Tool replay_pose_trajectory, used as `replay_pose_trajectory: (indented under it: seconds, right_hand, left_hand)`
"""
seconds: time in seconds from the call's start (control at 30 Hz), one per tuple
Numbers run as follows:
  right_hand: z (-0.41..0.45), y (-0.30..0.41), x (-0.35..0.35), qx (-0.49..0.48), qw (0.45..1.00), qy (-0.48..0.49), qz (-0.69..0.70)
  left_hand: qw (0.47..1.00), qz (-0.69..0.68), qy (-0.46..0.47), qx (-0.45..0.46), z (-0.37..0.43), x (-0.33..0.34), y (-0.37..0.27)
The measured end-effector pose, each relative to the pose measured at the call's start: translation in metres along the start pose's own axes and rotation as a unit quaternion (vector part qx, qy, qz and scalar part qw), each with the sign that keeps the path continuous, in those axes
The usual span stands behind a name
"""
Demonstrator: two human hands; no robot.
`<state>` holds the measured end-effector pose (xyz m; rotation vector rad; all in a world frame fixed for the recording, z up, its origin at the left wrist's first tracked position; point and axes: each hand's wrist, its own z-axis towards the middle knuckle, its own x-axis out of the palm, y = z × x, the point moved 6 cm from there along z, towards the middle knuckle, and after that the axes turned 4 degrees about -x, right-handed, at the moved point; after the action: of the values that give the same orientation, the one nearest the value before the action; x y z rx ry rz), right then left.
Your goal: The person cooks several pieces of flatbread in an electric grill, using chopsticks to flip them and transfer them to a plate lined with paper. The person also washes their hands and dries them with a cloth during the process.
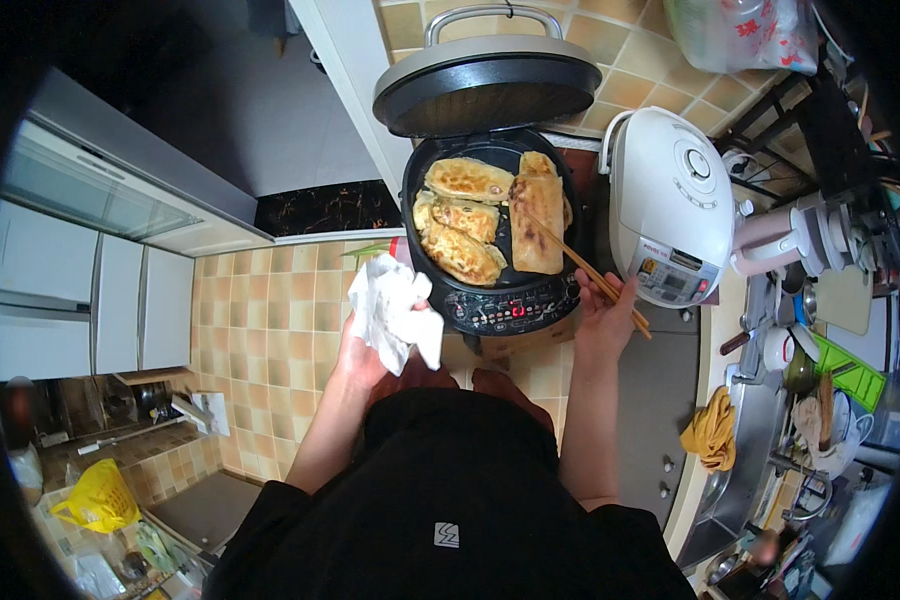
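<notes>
Before me an electric griddle (495,281) stands with its round lid (487,90) raised. Browned filled pancakes lie in it: one (469,180) at the back left, a smaller one (469,219) below that, another (461,256) at the front left. A long flat pancake (534,225) lies at the right, partly over another piece. My right hand (601,309) holds wooden chopsticks (581,262), whose tips reach the long pancake. My left hand (364,352) holds a crumpled white paper towel (396,313) left of the griddle's control panel (514,311), which shows red lights.
A white rice cooker (667,202) stands close to the right of the griddle. Farther right are a pink kettle (769,240), a steel sink (735,480) and a mustard cloth (712,431) over the counter's edge. A doorway with a black stone sill (330,210) lies at the left.
</notes>
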<state>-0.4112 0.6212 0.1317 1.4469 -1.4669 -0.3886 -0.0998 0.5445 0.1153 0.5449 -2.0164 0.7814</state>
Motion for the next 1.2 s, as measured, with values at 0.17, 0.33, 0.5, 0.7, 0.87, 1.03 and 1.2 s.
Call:
replay_pose_trajectory:
  seconds: [0.17, 0.33, 0.5, 0.7, 0.87, 1.03, 1.2]
  right_hand:
    - [-0.011, -0.016, -0.01, 0.099, 0.981, 0.065, 0.153]
    - [-0.059, -0.025, -0.022, 0.158, 0.96, 0.083, 0.215]
    - [-0.133, -0.049, -0.015, 0.172, 0.96, -0.032, 0.218]
    - [-0.225, -0.086, -0.094, 0.053, 0.911, -0.137, 0.386]
    - [-0.299, -0.102, -0.147, -0.049, 0.873, -0.204, 0.441]
    - [-0.346, -0.101, -0.189, -0.098, 0.833, -0.253, 0.482]
    - [-0.381, -0.084, -0.255, -0.166, 0.786, -0.271, 0.53]
  left_hand:
    - [0.997, -0.036, 0.065, -0.033, 0.026, 0.056, -0.007]
    - [0.97, -0.076, 0.128, -0.19, 0.056, 0.084, 0.021]
    - [0.95, 0.078, 0.153, -0.259, 0.037, 0.088, 0.016]
    - [0.871, 0.151, 0.142, -0.445, -0.003, 0.07, 0.073]
    - [0.787, 0.163, 0.181, -0.566, -0.033, 0.054, 0.119]
    - [0.722, 0.209, 0.184, -0.633, -0.082, 0.052, 0.158]
    - [0.703, 0.273, 0.141, -0.642, -0.12, 0.033, 0.202]
